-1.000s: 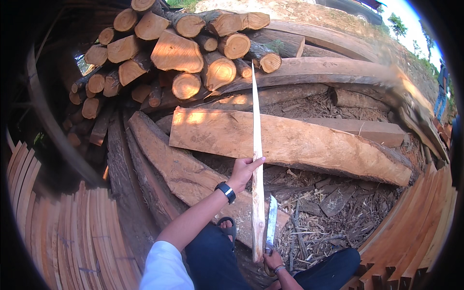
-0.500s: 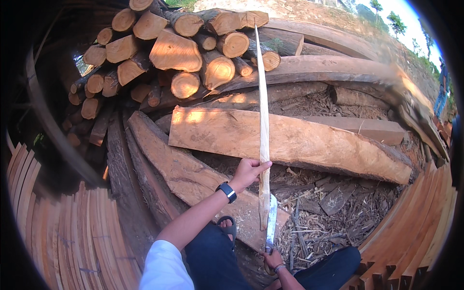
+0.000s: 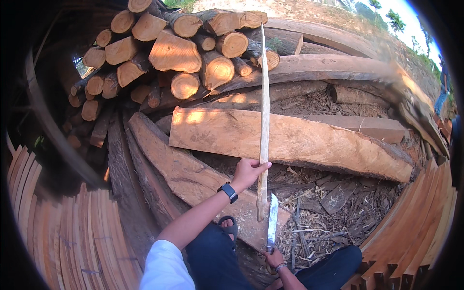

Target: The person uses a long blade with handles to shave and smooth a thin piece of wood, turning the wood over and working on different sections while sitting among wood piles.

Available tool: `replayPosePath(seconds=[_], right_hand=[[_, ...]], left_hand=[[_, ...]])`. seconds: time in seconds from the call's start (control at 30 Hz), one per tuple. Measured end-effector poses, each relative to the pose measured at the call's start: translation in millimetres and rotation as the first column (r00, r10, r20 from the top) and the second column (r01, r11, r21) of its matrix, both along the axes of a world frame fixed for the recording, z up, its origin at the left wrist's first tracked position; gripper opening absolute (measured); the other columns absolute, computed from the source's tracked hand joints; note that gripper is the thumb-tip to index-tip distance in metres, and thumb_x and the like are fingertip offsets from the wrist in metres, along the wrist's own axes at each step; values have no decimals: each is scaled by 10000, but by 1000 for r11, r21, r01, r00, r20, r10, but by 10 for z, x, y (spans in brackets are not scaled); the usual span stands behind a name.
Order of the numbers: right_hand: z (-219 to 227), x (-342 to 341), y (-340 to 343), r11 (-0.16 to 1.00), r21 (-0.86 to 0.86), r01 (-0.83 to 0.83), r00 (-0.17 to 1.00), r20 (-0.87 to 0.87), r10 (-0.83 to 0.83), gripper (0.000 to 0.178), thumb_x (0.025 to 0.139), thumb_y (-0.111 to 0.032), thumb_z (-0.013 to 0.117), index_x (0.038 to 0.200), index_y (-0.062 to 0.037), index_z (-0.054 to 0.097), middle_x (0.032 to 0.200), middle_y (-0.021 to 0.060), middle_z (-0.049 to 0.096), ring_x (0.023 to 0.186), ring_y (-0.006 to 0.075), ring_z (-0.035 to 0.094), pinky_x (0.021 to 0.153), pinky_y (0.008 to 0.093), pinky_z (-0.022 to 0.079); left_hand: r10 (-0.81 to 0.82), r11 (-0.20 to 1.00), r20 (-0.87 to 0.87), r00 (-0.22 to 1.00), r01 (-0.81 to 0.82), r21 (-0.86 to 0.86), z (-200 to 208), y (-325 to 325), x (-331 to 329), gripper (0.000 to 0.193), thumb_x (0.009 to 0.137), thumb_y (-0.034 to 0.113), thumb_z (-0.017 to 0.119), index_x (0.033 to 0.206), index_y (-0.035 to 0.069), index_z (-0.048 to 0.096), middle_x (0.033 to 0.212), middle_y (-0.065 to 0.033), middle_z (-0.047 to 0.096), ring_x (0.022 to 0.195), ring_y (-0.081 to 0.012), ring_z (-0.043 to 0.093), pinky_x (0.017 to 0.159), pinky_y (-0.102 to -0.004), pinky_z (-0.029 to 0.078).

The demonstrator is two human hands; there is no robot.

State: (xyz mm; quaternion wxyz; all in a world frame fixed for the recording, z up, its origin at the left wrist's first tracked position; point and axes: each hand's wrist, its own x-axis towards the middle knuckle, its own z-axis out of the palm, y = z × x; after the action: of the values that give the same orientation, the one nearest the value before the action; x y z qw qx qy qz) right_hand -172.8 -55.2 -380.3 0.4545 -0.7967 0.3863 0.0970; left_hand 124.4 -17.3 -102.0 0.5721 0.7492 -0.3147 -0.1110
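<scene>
My left hand (image 3: pixel 249 173) is closed around the lower part of a long, thin, pale wooden stick (image 3: pixel 265 111). The stick stands nearly upright in the view and narrows to a point at its far end. Its blunt lower end hangs over a flat slab (image 3: pixel 208 186) lying on the ground. Low in the middle, my right hand (image 3: pixel 275 259) grips the handle of a machete (image 3: pixel 272 220). The broad metal blade points away from me, just right of the stick's lower end, with a small gap between them.
A thick slab (image 3: pixel 290 137) lies crosswise beyond my hands. Cut logs (image 3: pixel 183 84) are stacked at the far left. Sawn boards stand at the near left (image 3: pixel 77 232) and right (image 3: pixel 411 227). Wood chips (image 3: pixel 328 232) litter the ground. Another person (image 3: pixel 442 89) is at the far right edge.
The stick has shifted slightly, its lower end rising and its tip moving a little right. A gap has opened between it and the machete blade. Both hands keep their holds.
</scene>
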Motion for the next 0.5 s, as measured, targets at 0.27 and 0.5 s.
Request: replayPosePath(seconds=[0.27,0.5], right_hand=[[-93,-2,-11,1000,-7,-16,1000,-21,16,580,740,-416,656,1026,80,568,985,302,627,958,413,619,850,447,476],[-412,-28,-20,997,-78,-1,999,41,4,489,752,-416,661,901,48,623,755,190,667,741,310,673,717,395,512]], left_hand=[[11,977,185,983,-50,207,210,63,-127,339,810,329,718,840,-9,719,637,-89,671,572,-94,615,522,-269,469],[-3,978,230,973,-45,204,151,63,-108,295,783,287,741,848,-1,721,684,-119,689,626,-137,666,566,-277,504]])
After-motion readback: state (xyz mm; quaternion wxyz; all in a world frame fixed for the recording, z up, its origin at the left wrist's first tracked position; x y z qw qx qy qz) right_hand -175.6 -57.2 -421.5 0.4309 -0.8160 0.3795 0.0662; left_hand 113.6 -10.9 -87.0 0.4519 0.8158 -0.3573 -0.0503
